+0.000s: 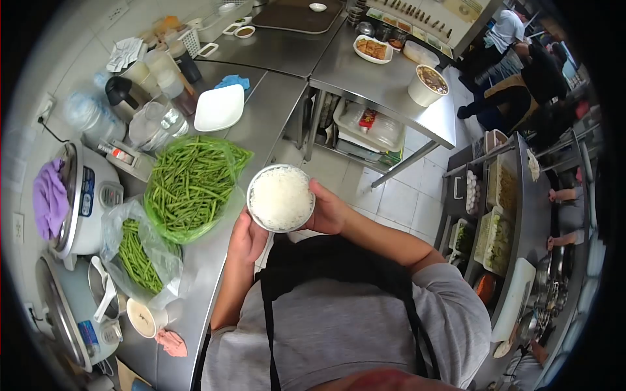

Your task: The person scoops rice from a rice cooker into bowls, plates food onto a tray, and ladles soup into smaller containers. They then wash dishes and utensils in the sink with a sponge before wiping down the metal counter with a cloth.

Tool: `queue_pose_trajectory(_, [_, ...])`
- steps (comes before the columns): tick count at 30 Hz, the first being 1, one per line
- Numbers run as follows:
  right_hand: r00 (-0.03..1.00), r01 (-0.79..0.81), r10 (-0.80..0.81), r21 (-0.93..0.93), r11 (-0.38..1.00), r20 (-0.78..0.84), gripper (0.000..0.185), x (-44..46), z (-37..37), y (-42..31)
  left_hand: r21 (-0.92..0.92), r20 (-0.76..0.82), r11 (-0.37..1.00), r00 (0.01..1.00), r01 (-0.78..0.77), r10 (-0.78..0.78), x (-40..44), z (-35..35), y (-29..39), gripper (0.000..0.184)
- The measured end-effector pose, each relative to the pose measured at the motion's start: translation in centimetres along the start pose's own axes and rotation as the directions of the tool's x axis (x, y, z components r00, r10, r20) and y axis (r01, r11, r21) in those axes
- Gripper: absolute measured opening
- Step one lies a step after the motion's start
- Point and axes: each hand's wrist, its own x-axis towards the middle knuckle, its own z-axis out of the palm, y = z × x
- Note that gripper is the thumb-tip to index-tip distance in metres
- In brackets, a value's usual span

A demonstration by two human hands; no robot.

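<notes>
Layout, left to right. Far left of the bench (207, 277): purple cloth (51, 199) draped over the lid of a white cooker (96, 218). Second cooker (68, 319) at the near left corner, lid down. Beside it, a metal pot (103, 303) with a white spoon (103, 287) lying across it. Next, a small bag (140, 257) of green beans, clear plastic, top open; a paper cup (146, 318) and a pink cloth (171, 343) sit nearer the bench's near edge, cloth just beside cup.

Large bag (190, 189), green plastic, heaped with loose green beans; its right side lies near the bench's right edge. Beyond it, a white square plate (220, 108), bare, with a blue cloth (233, 82) just behind.

Left hand (246, 236): grasping the lower left side of the bowl (282, 198). Bowl: round, thin pale rim, held in the air just off the bench's right edge. Contents: white rice (280, 195), filled close to the rim, mounded smoothly in the middle, grains looser around the border. Bowl material: cannot tell. Right hand (327, 207): grasping the right side of the bowl, thumb near the rim.

Right of the bench, metal table (365, 88): white dish (373, 49) of browned food at its far edge; tub (428, 86) of dark soup near its right edge.
</notes>
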Motion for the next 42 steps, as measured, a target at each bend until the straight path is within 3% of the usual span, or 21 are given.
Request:
queue_pose_trajectory(2, [1.000, 0.012, -0.011, 0.054, 0.998, -0.018, 0.066, 0.4, -1.0, -0.9, -0.089, 0.063, 0.995, 0.997, 0.046, -0.040, 1.7, -0.3, 0.0, 0.057])
queue_pose_trajectory(5, [0.999, -0.018, 0.023, 0.138, 0.990, -0.034, 0.067, 2.0, -2.1, -2.4, 0.264, -0.173, 0.954, 0.980, 0.143, -0.099, 4.0, 1.4, 1.4, 0.054])
queue_pose_trajectory(6, [0.997, -0.039, 0.046, 0.127, 0.991, -0.057, 0.067, 2.9, -2.6, -3.1, 0.284, -0.171, 0.950, 0.981, 0.134, -0.087, 5.1, 0.5, 1.5, 0.053])
queue_pose_trajectory(9, [0.989, -0.094, 0.102, 0.073, 0.993, -0.110, 0.066, 6.6, -3.7, -5.8, 0.334, -0.188, 0.938, 0.981, 0.097, -0.035, 8.9, -1.4, 2.3, 0.053])
queue_pose_trajectory(13, [0.991, -0.127, 0.128, 0.041, 0.991, -0.046, 0.058, 13.7, -4.5, -9.7, 0.191, -0.206, 0.981, 0.976, -0.033, 0.073, 13.2, -3.8, 5.5, 0.056])
queue_pose_trajectory(16, [0.996, -0.072, 0.062, -0.183, 0.981, -0.061, 0.053, 19.7, -4.1, -12.6, 0.246, -0.376, 0.956, 0.893, -0.161, 0.247, 15.1, -6.5, 9.0, 0.052])
queue_pose_trajectory(17, [0.998, -0.053, 0.048, -0.110, 0.993, -0.047, 0.046, 21.7, -4.3, -13.3, 0.281, -0.403, 0.941, 0.867, -0.188, 0.293, 15.5, -7.0, 10.2, 0.049])
queue_pose_trajectory(18, [0.997, -0.004, -0.022, -0.323, 0.946, -0.077, 0.044, 23.5, -4.6, -13.9, 0.325, -0.427, 0.928, 0.848, -0.180, 0.314, 15.9, -7.6, 11.3, 0.050])
queue_pose_trajectory(20, [0.981, 0.072, -0.177, -0.693, 0.718, -0.082, 0.042, 27.0, -5.3, -14.1, 0.325, -0.476, 0.923, 0.807, -0.207, 0.349, 16.5, -8.6, 13.0, 0.046])
queue_pose_trajectory(21, [0.966, 0.209, -0.249, -0.759, 0.616, 0.065, 0.044, 28.6, -5.7, -13.9, 0.328, -0.498, 0.916, 0.781, -0.233, 0.377, 16.4, -8.7, 13.5, 0.046])
queue_pose_trajectory(23, [0.810, 0.496, -0.353, -0.868, -0.016, 0.469, 0.039, 31.3, -6.8, -13.1, 0.330, -0.510, 0.906, 0.758, -0.266, 0.408, 16.9, -8.6, 14.1, 0.045])
queue_pose_trajectory(24, [0.722, 0.620, -0.240, -0.761, -0.190, 0.649, 0.027, 32.9, -8.1, -12.9, 0.350, -0.519, 0.899, 0.744, -0.263, 0.420, 17.1, -9.4, 14.0, 0.045])
queue_pose_trajectory(25, [0.742, 0.615, -0.047, -0.708, -0.348, 0.668, 0.024, 33.2, -8.1, -13.2, 0.417, -0.536, 0.881, 0.723, -0.223, 0.437, 17.0, -9.6, 13.9, 0.046])
queue_pose_trajectory(26, [0.737, 0.603, 0.158, -0.533, -0.593, 0.658, 0.025, 33.8, -9.1, -12.9, 0.439, -0.553, 0.879, 0.715, -0.185, 0.427, 17.4, -9.5, 13.7, 0.047])
queue_pose_trajectory(28, [0.702, 0.601, 0.098, -0.512, -0.614, 0.706, 0.023, 34.4, -9.1, -13.0, 0.530, -0.542, 0.833, 0.693, -0.158, 0.476, 17.4, -9.7, 13.8, 0.045])
queue_pose_trajectory(30, [0.824, 0.503, 0.115, -0.623, -0.599, 0.555, 0.026, 33.2, -6.2, -13.6, 0.620, -0.499, 0.773, 0.694, -0.132, 0.519, 17.0, -10.1, 13.9, 0.044])
queue_pose_trajectory(33, [0.709, 0.514, 0.004, -0.513, -0.688, 0.705, 0.032, 34.0, -6.9, -12.0, 0.813, -0.497, 0.569, 0.661, 0.126, 0.563, 18.1, -9.0, 14.3, 0.043])
queue_pose_trajectory(36, [0.696, 0.505, 0.023, -0.467, -0.726, 0.717, 0.036, 34.4, -7.9, -11.1, 0.954, -0.134, -0.114, 0.734, 0.277, 0.666, 19.2, -11.4, 14.4, 0.044])
queue_pose_trajectory(38, [0.712, 0.565, 0.110, -0.474, -0.676, 0.693, 0.035, 33.6, -7.2, -12.7, 0.873, -0.130, -0.273, 0.732, 0.405, 0.669, 20.0, -14.4, 13.7, 0.045])
queue_pose_trajectory(40, [0.694, 0.587, 0.013, -0.555, -0.589, 0.720, 0.034, 34.4, -8.8, -11.5, 0.851, -0.182, -0.251, 0.707, 0.462, 0.684, 21.3, -14.4, 13.9, 0.041])
queue_pose_trajectory(42, [0.799, 0.514, 0.151, -0.531, -0.674, 0.582, 0.040, 34.4, -8.1, -11.5, 0.872, -0.251, -0.133, 0.663, 0.471, 0.705, 21.6, -14.6, 13.6, 0.039])
